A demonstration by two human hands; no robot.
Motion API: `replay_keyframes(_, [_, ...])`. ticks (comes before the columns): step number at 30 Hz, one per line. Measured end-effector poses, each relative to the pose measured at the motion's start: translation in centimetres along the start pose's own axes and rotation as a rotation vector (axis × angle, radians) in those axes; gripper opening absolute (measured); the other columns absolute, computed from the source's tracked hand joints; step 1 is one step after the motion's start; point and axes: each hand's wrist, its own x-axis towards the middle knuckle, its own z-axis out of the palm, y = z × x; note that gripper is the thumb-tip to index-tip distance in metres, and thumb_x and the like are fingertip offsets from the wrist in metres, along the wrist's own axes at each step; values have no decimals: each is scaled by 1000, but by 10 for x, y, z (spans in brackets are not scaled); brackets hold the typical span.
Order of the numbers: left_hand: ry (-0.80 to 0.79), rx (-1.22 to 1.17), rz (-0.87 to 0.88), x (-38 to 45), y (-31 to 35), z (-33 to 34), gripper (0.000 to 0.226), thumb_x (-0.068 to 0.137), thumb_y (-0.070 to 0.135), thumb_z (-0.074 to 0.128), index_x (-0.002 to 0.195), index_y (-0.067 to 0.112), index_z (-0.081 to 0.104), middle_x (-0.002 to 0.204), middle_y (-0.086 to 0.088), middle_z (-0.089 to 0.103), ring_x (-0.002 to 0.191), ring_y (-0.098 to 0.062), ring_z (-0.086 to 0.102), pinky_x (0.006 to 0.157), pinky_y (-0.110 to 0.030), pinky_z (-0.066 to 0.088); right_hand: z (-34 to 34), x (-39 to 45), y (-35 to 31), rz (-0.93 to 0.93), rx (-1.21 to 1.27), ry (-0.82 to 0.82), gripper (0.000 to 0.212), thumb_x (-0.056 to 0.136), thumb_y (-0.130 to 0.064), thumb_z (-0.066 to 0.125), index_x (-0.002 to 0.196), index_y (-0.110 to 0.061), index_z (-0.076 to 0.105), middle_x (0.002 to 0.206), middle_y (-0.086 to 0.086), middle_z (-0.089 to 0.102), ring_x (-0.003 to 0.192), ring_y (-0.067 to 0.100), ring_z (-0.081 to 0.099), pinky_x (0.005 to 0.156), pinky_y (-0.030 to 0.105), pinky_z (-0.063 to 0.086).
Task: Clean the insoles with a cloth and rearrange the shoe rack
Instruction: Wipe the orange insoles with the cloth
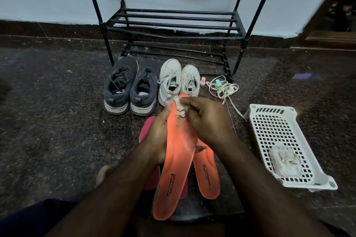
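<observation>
Orange foam insole [176,163] is propped up by the left hand [159,136], fingers curled behind its edge, while the right hand [207,119] pinches a pale cloth [180,108] against its toe end: wiping is under way. Next, I judge, come strokes toward the heel, then the second insole [208,175]; beyond, shoes [144,86] wait before the bare rack [173,25].

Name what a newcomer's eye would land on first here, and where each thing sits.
The bright orange insole at centre: the left hand holds it up while the right hand presses a pale cloth near its toe. Behind it, dark sneakers and white sneakers stand on the floor before the bare black rack. A white basket lies right.
</observation>
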Motion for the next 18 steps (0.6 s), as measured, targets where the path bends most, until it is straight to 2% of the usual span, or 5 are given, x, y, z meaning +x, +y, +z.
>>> replay_keyframes(3, [5, 16, 18, 1, -1, 0, 81, 88, 81, 32, 121, 20, 73, 130, -13, 65, 126, -34, 55, 118, -61, 19, 6, -1, 0, -7, 29, 46, 35, 80, -3, 67, 110, -18, 74, 109, -3, 71, 103, 9, 64, 95, 21, 46])
replay_keyframes(7, [68, 26, 11, 2, -3, 3, 77, 92, 76, 30, 120, 20, 74, 126, -13, 68, 116, -32, 64, 108, -55, 37, 14, -2, 3, -40, -74, 119, 29, 77, -1, 67, 102, -12, 77, 98, 2, 65, 92, 15, 62, 86, 18, 43])
replay_keyframes(11, [84, 51, -17, 4, -4, -4, 77, 92, 78, 32, 130, 21, 67, 139, -13, 59, 132, -36, 51, 116, -61, 25, 13, 0, 11, -14, -162, 173, 22, 82, -5, 61, 97, -11, 75, 93, 7, 63, 87, 25, 63, 80, 31, 50])
replay_keyframes(14, [123, 53, -20, 7, -4, -10, 78, 92, 79, 32, 131, 20, 66, 143, -12, 57, 140, -36, 43, 117, -64, 20, 6, 4, 13, 39, -110, 152, 19, 83, -5, 61, 95, -12, 74, 97, 4, 64, 91, 18, 61, 85, 25, 45])
replay_keyframes(18, [119, -27, 56, 3, -4, 7, 71, 100, 63, 30, 102, 10, 77, 103, -15, 74, 96, -30, 73, 88, -45, 57, 16, -4, 5, -147, -99, 25, 22, 77, -3, 62, 92, -11, 77, 89, 7, 64, 85, 18, 59, 79, 23, 43])
